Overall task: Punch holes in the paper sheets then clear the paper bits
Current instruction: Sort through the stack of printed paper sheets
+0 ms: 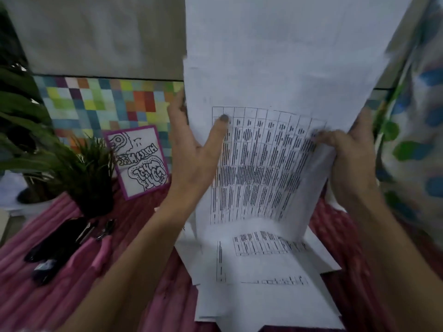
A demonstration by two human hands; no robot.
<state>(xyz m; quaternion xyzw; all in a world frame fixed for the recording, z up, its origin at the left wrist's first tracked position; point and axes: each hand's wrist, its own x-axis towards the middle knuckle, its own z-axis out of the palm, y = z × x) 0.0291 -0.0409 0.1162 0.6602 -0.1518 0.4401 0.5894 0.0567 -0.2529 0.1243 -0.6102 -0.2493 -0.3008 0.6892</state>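
Note:
I hold a stack of white paper sheets [275,80] upright in front of me, its lower edge near the table. My left hand [191,154] grips the left edge, thumb lying across the printed table on the front sheet. My right hand [347,159] pinches the right edge, curling a few sheets forward. More printed sheets [263,283] lie flat and fanned out on the table under the held stack. A black hole punch [57,243] lies on the table at the left, away from both hands.
A pink striped cloth [60,295] covers the table. Pink-handled pliers [103,248] lie beside the punch. Behind them stand a small potted plant [91,178], a larger plant [19,130], a purple-framed drawing [139,161] and a colourful checkered wall. A patterned curtain [417,140] hangs at the right.

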